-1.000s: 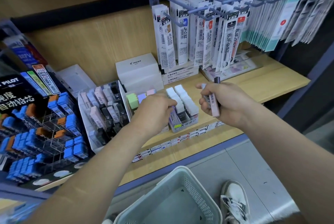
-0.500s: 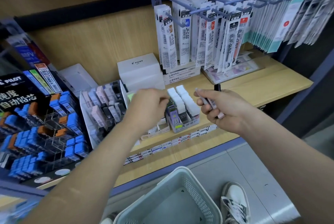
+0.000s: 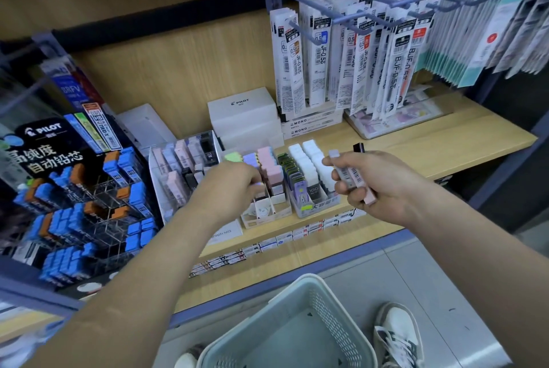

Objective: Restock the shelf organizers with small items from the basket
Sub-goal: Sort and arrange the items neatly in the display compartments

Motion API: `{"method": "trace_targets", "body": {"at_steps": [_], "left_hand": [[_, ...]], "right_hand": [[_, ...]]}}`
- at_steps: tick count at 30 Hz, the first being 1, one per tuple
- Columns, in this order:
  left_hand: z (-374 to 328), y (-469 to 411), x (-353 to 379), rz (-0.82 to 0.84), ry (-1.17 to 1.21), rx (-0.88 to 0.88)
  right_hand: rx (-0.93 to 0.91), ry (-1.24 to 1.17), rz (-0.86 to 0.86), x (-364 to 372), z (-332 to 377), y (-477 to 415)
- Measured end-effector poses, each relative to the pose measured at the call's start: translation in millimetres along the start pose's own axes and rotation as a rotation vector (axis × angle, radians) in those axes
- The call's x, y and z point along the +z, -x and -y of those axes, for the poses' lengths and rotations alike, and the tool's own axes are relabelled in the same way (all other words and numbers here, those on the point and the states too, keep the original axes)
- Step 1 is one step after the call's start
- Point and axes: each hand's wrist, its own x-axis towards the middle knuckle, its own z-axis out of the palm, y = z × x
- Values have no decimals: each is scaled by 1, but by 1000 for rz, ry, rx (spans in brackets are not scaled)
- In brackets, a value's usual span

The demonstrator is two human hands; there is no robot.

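Clutching lead cases (image 3: 350, 175) in right hand (image 3: 380, 186), just beside organizers (image 3: 315, 209). Curling left hand (image 3: 231, 186) over them; cannot tell if grasping.

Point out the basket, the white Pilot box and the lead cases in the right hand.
basket (image 3: 335, 320), head view, perforated right wall.
white Pilot box (image 3: 246, 109), head view, lid top by logo.
lead cases (image 3: 350, 174), head view, barcode labels.

On the shelf (image 3: 445, 142), two organizers (image 3: 315, 208) are set side by side, right of a tiered rack (image 3: 89, 219); the basket (image 3: 285, 287) is placed nearer, below.
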Motion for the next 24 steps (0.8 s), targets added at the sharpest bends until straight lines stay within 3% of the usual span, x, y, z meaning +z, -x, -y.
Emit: {"method": "trace_targets", "body": {"at_steps": [15,19,24], "left_hand": [[15,-17,9,-378,67,14],[16,-22,7,-334,85,-23],[8,-19,-5,-280,335,-79]], "right_hand": [[73,138,147,21,-13,-1],[100,77,165,27,-16,-3],[100,79,217,35,-17,-4]]}}
